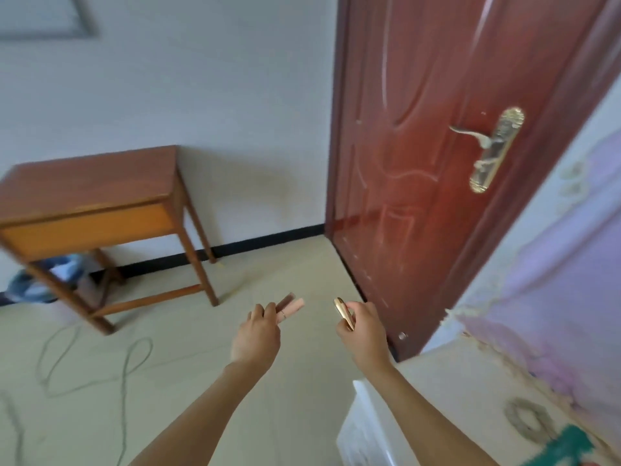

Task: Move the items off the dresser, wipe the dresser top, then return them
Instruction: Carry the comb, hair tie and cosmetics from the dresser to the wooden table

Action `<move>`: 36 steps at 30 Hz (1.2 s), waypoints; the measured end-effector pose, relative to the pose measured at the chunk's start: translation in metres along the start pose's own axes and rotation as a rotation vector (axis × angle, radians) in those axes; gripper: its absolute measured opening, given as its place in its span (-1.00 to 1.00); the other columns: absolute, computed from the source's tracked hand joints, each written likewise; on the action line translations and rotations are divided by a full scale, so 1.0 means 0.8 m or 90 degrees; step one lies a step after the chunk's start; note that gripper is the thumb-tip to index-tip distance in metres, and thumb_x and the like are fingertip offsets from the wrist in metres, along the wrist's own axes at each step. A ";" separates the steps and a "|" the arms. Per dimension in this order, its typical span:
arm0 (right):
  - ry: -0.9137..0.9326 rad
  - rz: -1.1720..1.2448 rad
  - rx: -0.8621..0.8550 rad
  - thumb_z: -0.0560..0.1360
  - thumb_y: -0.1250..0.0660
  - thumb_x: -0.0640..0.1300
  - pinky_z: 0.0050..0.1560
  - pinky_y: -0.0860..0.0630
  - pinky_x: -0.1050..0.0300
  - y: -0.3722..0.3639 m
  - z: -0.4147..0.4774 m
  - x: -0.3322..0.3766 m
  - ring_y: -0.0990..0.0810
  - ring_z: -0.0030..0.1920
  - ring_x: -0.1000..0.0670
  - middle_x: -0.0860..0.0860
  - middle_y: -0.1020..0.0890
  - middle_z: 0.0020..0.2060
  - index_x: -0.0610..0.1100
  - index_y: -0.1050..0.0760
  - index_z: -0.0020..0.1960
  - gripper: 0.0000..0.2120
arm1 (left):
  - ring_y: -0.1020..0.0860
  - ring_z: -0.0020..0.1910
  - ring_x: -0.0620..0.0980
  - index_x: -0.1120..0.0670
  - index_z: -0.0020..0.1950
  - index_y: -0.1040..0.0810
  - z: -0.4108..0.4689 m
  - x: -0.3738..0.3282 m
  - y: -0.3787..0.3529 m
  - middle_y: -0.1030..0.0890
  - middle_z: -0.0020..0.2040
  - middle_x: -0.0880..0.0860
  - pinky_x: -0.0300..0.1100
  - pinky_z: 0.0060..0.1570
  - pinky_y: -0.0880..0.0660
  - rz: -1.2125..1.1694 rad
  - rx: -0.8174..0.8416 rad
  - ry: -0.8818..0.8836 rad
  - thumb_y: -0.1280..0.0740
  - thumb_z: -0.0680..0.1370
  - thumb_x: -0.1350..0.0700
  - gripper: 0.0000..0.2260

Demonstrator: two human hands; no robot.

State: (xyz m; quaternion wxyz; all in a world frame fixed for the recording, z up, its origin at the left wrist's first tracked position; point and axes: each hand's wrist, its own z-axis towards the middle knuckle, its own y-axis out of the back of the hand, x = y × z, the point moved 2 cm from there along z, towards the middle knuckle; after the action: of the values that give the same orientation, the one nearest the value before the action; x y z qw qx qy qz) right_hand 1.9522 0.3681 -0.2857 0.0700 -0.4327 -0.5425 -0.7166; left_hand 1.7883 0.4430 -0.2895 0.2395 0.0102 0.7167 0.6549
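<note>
Cosmetic tubes [289, 306], one brown and one pink, lie side by side in the fingers of the left hand [257, 334], which are curled over their near ends, so the free ends point forward and a little to the right; a gold tube [343, 312] is pinched in the right hand [363, 331], its rounded tip up and forward and its long axis slanting back toward the palm; both hands hang in the air over the floor [285, 274], near each other but apart; the dresser [87, 183], a wooden piece with one drawer, stands against the wall well off to the front left, and its top shows nothing on it; the left hand is the nearer of the two to it, so any set-down there would seem to call for a step forward and a reach leftward, left hand first; whether these things are going away from the dresser or back to it I cannot tell; a red-brown door [420, 163] stands to the right, a white cabinet [369, 425] sits under the right forearm, and a cord [127, 358] loops across the floor where it might catch a foot.
</note>
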 end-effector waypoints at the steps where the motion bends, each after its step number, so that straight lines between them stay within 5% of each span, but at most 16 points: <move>1: 0.022 -0.002 0.012 0.44 -0.27 -0.25 -0.24 -0.31 0.21 -0.010 0.001 0.018 -0.40 -0.29 -0.04 -0.01 -0.37 -0.14 -0.20 -0.50 0.07 -0.79 | -0.46 0.06 0.03 0.11 0.30 -0.29 -0.004 0.018 0.012 -0.43 0.13 0.09 -0.15 0.02 -0.45 -0.009 -0.011 0.024 -0.10 0.59 0.21 -0.73; 8: 0.188 0.006 0.114 0.45 -0.27 -0.24 -0.19 -0.35 0.21 -0.110 -0.019 0.172 -0.43 -0.23 -0.02 0.01 -0.36 -0.10 -0.16 -0.49 0.11 -0.76 | -0.41 -0.13 -0.01 0.07 0.28 -0.32 -0.050 0.183 0.091 -0.42 0.03 0.06 -0.19 -0.23 -0.38 -0.040 -0.115 0.191 -0.10 0.59 0.19 -0.73; 19: 0.399 0.050 0.251 0.46 -0.31 -0.24 -0.22 -0.38 0.31 -0.318 -0.123 0.438 -0.46 -0.21 0.03 0.01 -0.45 -0.11 -0.18 -0.50 0.07 -0.82 | -0.42 -0.14 0.04 0.12 0.21 -0.38 -0.172 0.487 0.229 -0.42 -0.03 0.08 -0.12 -0.23 -0.39 -0.069 -0.240 0.410 -0.08 0.56 0.25 -0.75; 23: 0.437 0.068 0.293 0.48 -0.31 -0.24 -0.30 -0.42 0.38 -0.360 -0.146 0.498 -0.50 -0.23 0.02 -0.05 -0.52 -0.14 -0.17 -0.49 0.03 -0.86 | -0.37 -0.17 -0.02 0.13 0.25 -0.36 -0.190 0.546 0.253 -0.35 -0.09 0.04 -0.20 -0.25 -0.29 -0.074 -0.267 0.422 -0.10 0.57 0.25 -0.74; 29: 0.465 0.046 0.333 0.48 -0.31 -0.22 -0.14 -0.55 0.13 -0.409 -0.130 0.552 -0.56 -0.18 -0.05 -0.07 -0.57 -0.18 -0.17 -0.48 0.07 -0.83 | -0.36 -0.17 -0.04 0.07 0.28 -0.35 -0.165 0.600 0.270 -0.35 -0.11 0.02 -0.22 -0.25 -0.31 -0.076 -0.276 0.431 -0.09 0.58 0.23 -0.72; 36: 0.511 0.087 0.325 0.48 -0.30 -0.24 -0.16 -0.50 0.24 -0.460 -0.055 0.631 -0.56 -0.14 -0.03 -0.05 -0.57 -0.13 -0.17 -0.48 0.12 -0.78 | -0.38 -0.20 -0.06 0.11 0.23 -0.34 -0.073 0.661 0.321 -0.36 -0.08 0.02 -0.23 -0.27 -0.34 -0.044 -0.284 0.447 -0.12 0.58 0.18 -0.77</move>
State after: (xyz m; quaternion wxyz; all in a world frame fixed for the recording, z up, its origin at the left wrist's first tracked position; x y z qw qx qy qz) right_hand 1.4077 0.6652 -0.2002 0.4247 -0.1253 -0.6015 -0.6649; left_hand 1.2228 0.5985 -0.2198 -0.0009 -0.2899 0.5951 0.7496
